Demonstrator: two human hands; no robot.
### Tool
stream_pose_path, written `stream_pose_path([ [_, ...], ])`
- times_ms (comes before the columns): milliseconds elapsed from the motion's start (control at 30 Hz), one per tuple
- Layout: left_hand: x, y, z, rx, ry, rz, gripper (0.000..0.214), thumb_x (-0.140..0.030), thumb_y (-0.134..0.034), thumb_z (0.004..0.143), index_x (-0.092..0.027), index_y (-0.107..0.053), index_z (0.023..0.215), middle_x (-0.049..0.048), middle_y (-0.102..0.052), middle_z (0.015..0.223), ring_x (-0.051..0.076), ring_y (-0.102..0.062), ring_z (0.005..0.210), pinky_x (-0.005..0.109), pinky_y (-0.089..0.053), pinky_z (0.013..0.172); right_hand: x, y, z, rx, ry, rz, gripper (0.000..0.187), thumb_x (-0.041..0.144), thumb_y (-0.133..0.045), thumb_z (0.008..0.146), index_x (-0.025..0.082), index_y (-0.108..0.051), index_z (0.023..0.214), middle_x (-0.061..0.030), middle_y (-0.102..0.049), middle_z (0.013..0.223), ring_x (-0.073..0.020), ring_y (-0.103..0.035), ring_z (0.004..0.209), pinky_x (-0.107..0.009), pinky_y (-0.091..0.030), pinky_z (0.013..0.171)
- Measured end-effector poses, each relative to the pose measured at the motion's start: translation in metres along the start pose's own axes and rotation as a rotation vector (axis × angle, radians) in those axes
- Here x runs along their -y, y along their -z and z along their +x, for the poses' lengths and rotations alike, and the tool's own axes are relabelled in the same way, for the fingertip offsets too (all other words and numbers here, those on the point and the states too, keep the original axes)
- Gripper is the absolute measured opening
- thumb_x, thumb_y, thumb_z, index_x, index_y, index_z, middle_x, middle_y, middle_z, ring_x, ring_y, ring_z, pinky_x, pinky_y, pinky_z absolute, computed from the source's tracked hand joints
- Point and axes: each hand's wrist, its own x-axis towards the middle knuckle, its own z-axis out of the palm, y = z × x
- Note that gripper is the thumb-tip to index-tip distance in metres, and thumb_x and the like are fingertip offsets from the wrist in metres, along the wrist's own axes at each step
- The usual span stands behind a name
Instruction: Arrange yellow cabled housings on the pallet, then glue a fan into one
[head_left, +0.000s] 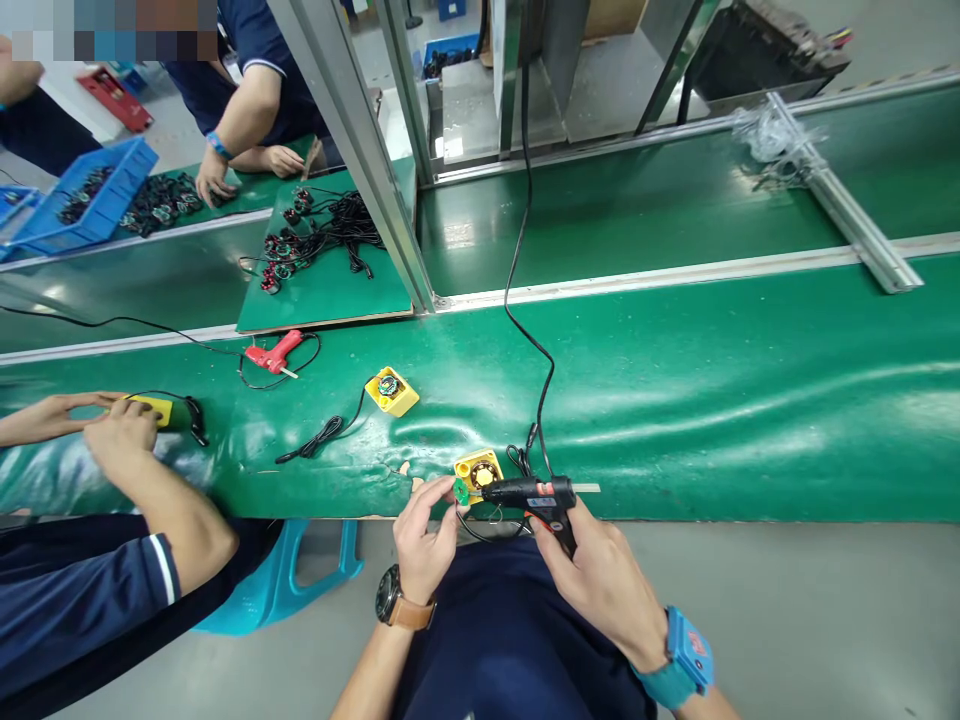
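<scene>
My right hand (592,555) is wrapped round the grip of a black glue gun (529,493), whose nozzle points left. Pinched in the fingers of my left hand (426,530) is a small green circuit board (460,491), right at the nozzle tip; whether they touch I cannot tell. Just behind the board sits a yellow housing (465,462) with a round dark part inside, on the bench's near edge. A black cable loops beside it. Farther left stands a second yellow housing (403,398) with a round component in it and a coiled black cable (324,437).
A red glue gun (276,352) lies at left on the green bench (712,400). Left of me, a co-worker's hands (124,430) hold a yellow part. Beyond are a metal post (360,150), piled cabled parts (322,235), a blue bin (112,200) and metal profiles (847,205).
</scene>
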Motion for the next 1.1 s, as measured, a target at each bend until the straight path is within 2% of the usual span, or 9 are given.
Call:
stream_pose_path([
  [267, -0.002, 0.0, 0.002, -0.002, 0.008, 0.015, 0.021, -0.015, -0.059, 0.093, -0.019, -0.07, 0.111, 0.005, -0.077, 0.089, 0.017, -0.075, 0.081, 0.032, -0.062, 0.077, 0.0, 0.008, 0.005, 0.104, -0.086, 0.091, 0.032, 0.038, -0.045, 0.098, 0.016, -0.064, 0.11, -0.0004, -0.063, 0.06, -0.0191, -0.055, 0.048, -0.031, -0.035, 0.053],
  [333, -0.002, 0.0, 0.003, 0.0, -0.002, 0.012, 0.021, -0.015, -0.059, 0.094, -0.019, -0.07, 0.112, 0.005, -0.078, 0.09, 0.017, -0.075, 0.081, 0.032, -0.062, 0.078, -0.003, 0.011, 0.009, 0.123, -0.141, 0.198, 0.029, 0.043, -0.051, 0.094, 0.019, -0.065, 0.101, -0.0005, -0.061, 0.061, -0.0176, -0.052, 0.052, -0.03, -0.037, 0.054],
  [467, -0.003, 0.004, 0.007, 0.046, -0.032, -0.012, 0.022, -0.014, -0.061, 0.094, -0.019, -0.068, 0.114, 0.0059, -0.077, 0.094, 0.017, -0.074, 0.082, 0.031, -0.062, 0.078, -0.018, 0.019, 0.018, 0.149, -0.434, 0.785, 0.042, 0.059, -0.068, 0.081, 0.023, -0.047, 0.072, 0.009, -0.036, 0.055, -0.0075, -0.028, 0.044, -0.022, -0.025, 0.042],
  [567, -0.006, 0.01, 0.014, 0.119, -0.061, -0.023, 0.025, -0.012, -0.06, 0.094, -0.02, -0.067, 0.117, 0.0075, -0.076, 0.103, 0.018, -0.073, 0.092, 0.031, -0.062, 0.083, -0.033, 0.027, 0.028, 0.145, -0.608, 1.211, 0.044, 0.058, -0.075, 0.076, 0.023, -0.048, 0.079, 0.0131, -0.026, 0.056, -0.0034, -0.014, 0.041, -0.018, -0.014, 0.037],
  [667, -0.011, 0.017, 0.022, 0.196, -0.098, 0.02, 0.027, -0.013, -0.063, 0.093, -0.021, -0.066, 0.119, 0.0088, -0.075, 0.114, 0.02, -0.072, 0.105, 0.034, -0.06, 0.091, -0.049, 0.039, 0.04, -0.023, -0.616, 1.371, 0.038, 0.05, -0.076, 0.075, 0.022, -0.057, 0.091, 0.0131, -0.026, 0.056, -0.0043, -0.014, 0.04, -0.018, -0.014, 0.034],
  [800, -0.019, 0.022, 0.029, 0.304, -0.12, 0.124, 0.03, -0.017, -0.062, 0.094, -0.022, -0.063, 0.123, 0.0084, -0.075, 0.117, 0.021, -0.071, 0.109, 0.036, -0.058, 0.094, -0.069, 0.054, 0.053, -0.318, -0.581, 1.382, 0.036, 0.046, -0.078, 0.069, 0.023, -0.057, 0.088, 0.0109, -0.034, 0.055, -0.0064, -0.031, 0.041, -0.019, -0.024, 0.036],
  [967, -0.028, 0.021, 0.036, 0.357, -0.164, 0.266, 0.028, -0.018, -0.059, 0.095, -0.021, -0.062, 0.123, 0.0082, -0.074, 0.114, 0.022, -0.07, 0.104, 0.039, -0.055, 0.095, -0.079, 0.06, 0.06, -0.361, -0.582, 1.28, 0.037, 0.052, -0.073, 0.069, 0.023, -0.057, 0.085, 0.0078, -0.044, 0.054, -0.0104, -0.042, 0.045, -0.023, -0.029, 0.041],
  [1033, -0.033, 0.018, 0.039, 0.37, -0.206, 0.328, 0.027, -0.018, -0.058, 0.095, -0.021, -0.062, 0.121, 0.0082, -0.074, 0.112, 0.023, -0.07, 0.101, 0.04, -0.055, 0.094, -0.084, 0.058, 0.063, -0.469, -0.596, 1.128, 0.036, 0.052, -0.071, 0.067, 0.021, -0.058, 0.083, 0.0047, -0.051, 0.058, -0.013, -0.048, 0.05, -0.026, -0.035, 0.047],
  [1100, -0.037, 0.016, 0.043, 0.386, -0.246, 0.398, 0.027, -0.018, -0.057, 0.095, -0.02, -0.063, 0.121, 0.0084, -0.074, 0.108, 0.023, -0.07, 0.097, 0.04, -0.054, 0.09, -0.093, 0.056, 0.068, -0.617, -0.606, 0.835, 0.031, 0.05, -0.068, 0.068, 0.021, -0.057, 0.076, 0.0026, -0.053, 0.06, -0.0153, -0.049, 0.057, -0.029, -0.037, 0.054],
])
